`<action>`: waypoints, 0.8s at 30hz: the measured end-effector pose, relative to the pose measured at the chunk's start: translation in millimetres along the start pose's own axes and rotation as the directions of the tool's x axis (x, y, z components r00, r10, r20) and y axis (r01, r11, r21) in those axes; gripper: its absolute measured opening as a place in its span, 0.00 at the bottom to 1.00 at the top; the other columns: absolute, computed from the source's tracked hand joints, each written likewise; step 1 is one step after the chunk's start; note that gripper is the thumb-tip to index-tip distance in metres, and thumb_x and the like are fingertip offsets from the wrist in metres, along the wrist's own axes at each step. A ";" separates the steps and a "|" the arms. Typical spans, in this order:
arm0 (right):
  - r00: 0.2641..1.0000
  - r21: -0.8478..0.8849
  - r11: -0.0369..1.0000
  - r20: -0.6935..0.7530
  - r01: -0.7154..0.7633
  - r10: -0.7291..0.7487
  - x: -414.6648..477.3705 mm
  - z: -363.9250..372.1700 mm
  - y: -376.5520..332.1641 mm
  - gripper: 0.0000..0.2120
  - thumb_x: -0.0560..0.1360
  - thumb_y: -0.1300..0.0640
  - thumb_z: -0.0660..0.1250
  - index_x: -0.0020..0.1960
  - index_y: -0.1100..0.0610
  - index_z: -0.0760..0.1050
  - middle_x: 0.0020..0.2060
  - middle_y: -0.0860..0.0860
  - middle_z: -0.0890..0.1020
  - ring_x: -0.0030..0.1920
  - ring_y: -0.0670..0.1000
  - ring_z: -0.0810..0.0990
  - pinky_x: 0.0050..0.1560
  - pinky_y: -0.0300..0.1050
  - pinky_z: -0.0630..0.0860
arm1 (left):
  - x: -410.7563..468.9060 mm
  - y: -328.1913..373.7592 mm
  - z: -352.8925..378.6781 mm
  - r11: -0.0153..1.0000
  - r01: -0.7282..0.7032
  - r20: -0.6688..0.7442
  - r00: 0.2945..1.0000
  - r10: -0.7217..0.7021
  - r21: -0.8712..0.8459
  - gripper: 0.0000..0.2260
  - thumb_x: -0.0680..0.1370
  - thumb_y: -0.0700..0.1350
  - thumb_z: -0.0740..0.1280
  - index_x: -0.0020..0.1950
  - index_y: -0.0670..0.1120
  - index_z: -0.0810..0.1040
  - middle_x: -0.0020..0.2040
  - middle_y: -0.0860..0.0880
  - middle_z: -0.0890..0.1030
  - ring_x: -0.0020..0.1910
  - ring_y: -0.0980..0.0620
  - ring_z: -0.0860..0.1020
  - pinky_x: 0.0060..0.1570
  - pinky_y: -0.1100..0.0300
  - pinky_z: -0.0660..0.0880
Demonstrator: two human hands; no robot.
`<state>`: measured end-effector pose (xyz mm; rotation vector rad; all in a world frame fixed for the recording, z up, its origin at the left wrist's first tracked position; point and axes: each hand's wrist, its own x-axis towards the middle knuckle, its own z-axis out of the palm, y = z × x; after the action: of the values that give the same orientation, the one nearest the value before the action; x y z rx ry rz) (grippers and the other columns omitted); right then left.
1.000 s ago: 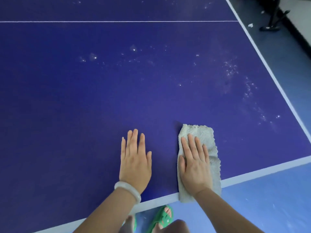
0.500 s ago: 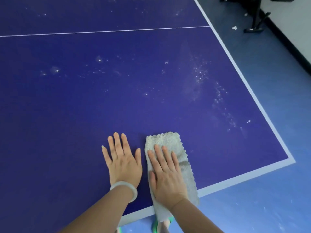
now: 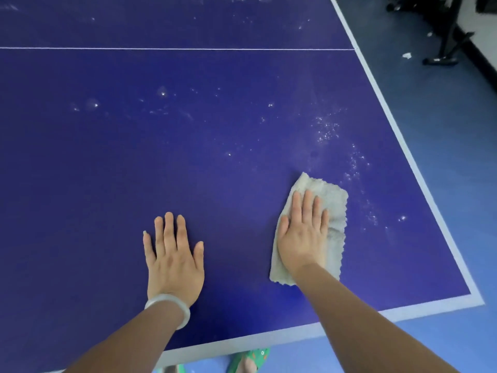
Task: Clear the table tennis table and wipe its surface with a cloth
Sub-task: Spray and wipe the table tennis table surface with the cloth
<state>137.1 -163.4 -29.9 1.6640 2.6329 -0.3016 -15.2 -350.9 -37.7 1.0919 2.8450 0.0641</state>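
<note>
A dark blue table tennis table [image 3: 134, 162] with white border lines fills the view. A folded grey cloth [image 3: 333, 211] lies flat on it near the front right corner. My right hand [image 3: 304, 232] presses flat on the cloth with straight fingers. My left hand [image 3: 173, 254], a pale bangle on its wrist, rests flat on the bare surface to the left of the cloth. White specks and smears [image 3: 328, 133] dot the surface beyond and to the right of the cloth.
The table's right edge [image 3: 398, 130] and front edge [image 3: 269, 337] border a blue floor [image 3: 443, 345]. A black stand base [image 3: 441, 60] and a scrap of paper [image 3: 407, 55] lie on the floor at the far right. Green sandals [image 3: 252, 359] show below the front edge.
My right hand has slid the cloth away from the front edge, forward and to the right, opening a gap from my left hand, which stays flat on the table.
</note>
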 end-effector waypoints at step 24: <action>0.820 -0.107 0.813 0.084 0.572 -0.566 2.4 -1.3 28.2 0.27 0.82 0.47 0.43 0.80 0.51 0.53 0.80 0.50 0.53 0.80 0.54 0.50 0.77 0.58 0.51 | 0.6 2.5 -1.5 0.999 0.033 0.031 0.999 -0.033 0.019 0.31 0.82 0.58 0.42 0.80 0.41 0.56 0.80 0.42 0.55 0.80 0.43 0.50 0.77 0.41 0.50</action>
<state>161.5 -149.2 -33.3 0.7764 2.9752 -0.1627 -14.2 -348.6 -36.0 1.0397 2.8408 0.0184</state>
